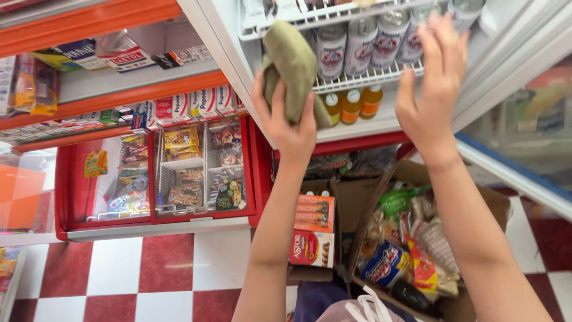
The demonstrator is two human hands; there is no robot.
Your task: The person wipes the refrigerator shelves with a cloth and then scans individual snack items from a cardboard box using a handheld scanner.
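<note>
Against the wire shelf (369, 76), left hand (286, 122) grips a cloth (292, 62); right hand (430, 89) spreads open.

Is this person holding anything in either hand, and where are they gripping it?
The left hand grips an olive-green cloth around its lower end, bunched in the fist. The right hand holds nothing; its open fingers reach toward the cans on the fridge's wire shelf.

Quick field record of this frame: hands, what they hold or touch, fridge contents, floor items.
left hand: grips an olive cloth against the fridge shelf edge
right hand: open, fingers at the cans
shelf: white wire, row of cans upright
below shelf: orange bottles
floor: open cardboard box of snack packs; red-and-white tiles
left side: red snack rack
</note>
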